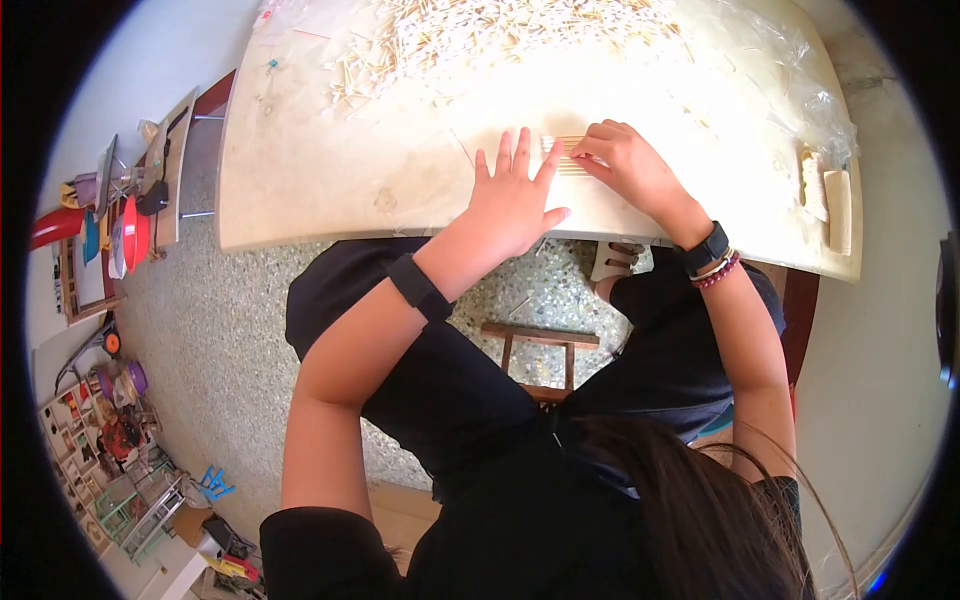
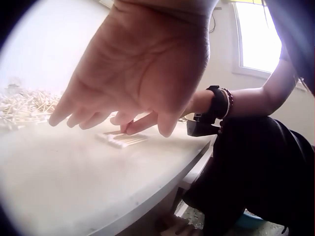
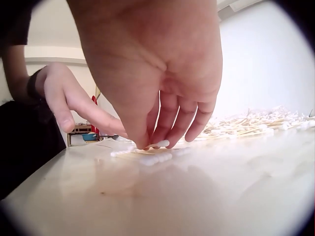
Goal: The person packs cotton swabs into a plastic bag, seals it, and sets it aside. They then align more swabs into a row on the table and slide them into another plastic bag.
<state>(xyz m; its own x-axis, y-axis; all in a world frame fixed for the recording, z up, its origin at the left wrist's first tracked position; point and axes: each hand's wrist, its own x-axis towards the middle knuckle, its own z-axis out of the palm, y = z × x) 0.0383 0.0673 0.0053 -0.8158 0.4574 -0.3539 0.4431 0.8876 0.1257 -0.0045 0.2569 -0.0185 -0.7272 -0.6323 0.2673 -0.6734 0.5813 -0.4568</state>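
Right hand [image 3: 152,64] hovers low, its grip pinching one cotton swab [image 3: 160,144] at the small row of swabs [image 1: 566,160] on the tabletop [image 1: 330,170]. Left hand [image 1: 515,195] lies flat beside it, grip released. A careless nudge from either hand could probably scatter that tidy row.

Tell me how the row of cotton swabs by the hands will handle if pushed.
The cotton swabs are thin round sticks, so probably very light and apt to roll on the smooth table. They are likely stiff, though snappable. The right hand pinches a single one, so little grip seems needed.
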